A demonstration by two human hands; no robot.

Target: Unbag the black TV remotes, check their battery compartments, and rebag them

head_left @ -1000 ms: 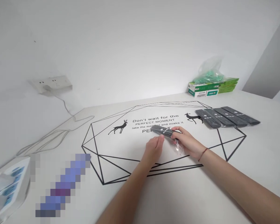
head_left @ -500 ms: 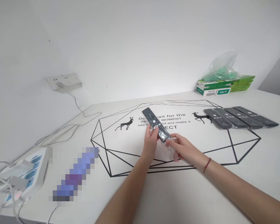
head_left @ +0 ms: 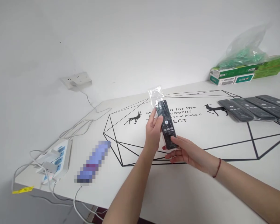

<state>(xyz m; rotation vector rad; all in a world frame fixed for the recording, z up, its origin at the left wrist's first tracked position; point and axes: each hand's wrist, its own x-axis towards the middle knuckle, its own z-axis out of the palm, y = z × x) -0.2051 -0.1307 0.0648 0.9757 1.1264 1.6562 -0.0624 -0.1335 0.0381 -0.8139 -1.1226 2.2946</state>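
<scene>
A black remote control in a clear plastic sleeve is held above the table, tilted, with its button side facing me. The sleeve's loose, crinkled end sticks out past the remote's far end. My left hand grips the remote's left edge, thumb on the front near the middle. At the near end, my right hand has its thumb on the lower face and its other fingers curled underneath, partly hidden. Several more wrapped remotes lie side by side at the right.
Green and white boxes with a clear bag of green material stand at the back right. To the left are a power strip with plugs and cables, a blurred-out blue object, and a wall socket.
The remote stands more upright, and the sleeve's loose end, formerly by my right hand, now points away at the far end. My view has shifted, showing more of the table's left edge.
</scene>
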